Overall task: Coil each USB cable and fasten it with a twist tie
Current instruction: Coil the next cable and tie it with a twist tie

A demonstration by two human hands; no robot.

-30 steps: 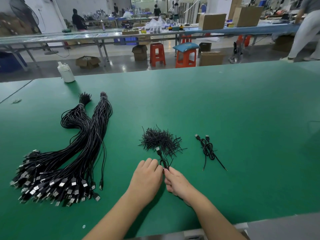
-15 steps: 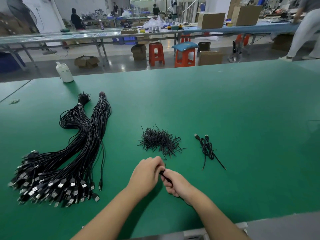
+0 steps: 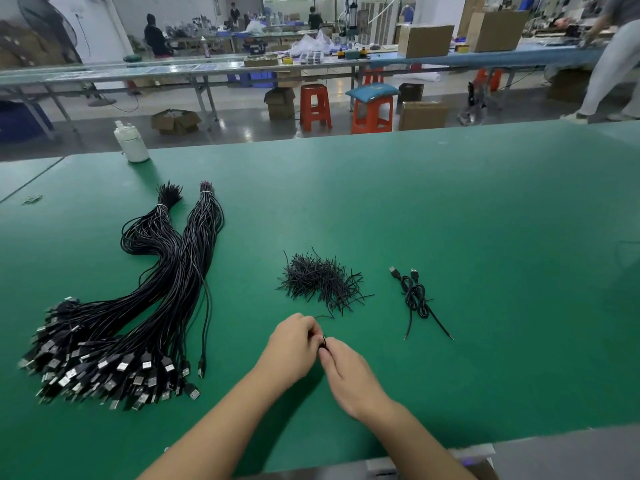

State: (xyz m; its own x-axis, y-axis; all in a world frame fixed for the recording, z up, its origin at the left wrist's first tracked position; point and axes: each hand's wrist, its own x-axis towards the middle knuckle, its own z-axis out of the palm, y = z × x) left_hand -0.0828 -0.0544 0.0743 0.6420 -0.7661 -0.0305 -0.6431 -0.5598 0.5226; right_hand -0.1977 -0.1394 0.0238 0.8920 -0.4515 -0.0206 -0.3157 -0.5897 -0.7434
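My left hand (image 3: pixel 292 344) and my right hand (image 3: pixel 346 370) meet near the front of the green table (image 3: pixel 485 209). Between their fingers they grip a coiled black USB cable (image 3: pixel 324 342), almost wholly hidden; a thin black twist tie end (image 3: pixel 325 317) sticks out above the left hand. A pile of black twist ties (image 3: pixel 320 280) lies just beyond the hands. Two coiled, tied cables (image 3: pixel 414 296) lie to the right of it. Two big bundles of straight black USB cables (image 3: pixel 138 306) spread over the left side, plugs toward me.
A white plastic bottle (image 3: pixel 131 142) stands at the table's far left edge. Beyond the table are orange stools (image 3: pixel 372 112), cardboard boxes (image 3: pixel 422 114), long workbenches and several people.
The hands have closed together over the small coil, hiding the plug and cable that stuck up between them a second ago. They sit slightly nearer me; a tie end now pokes out.
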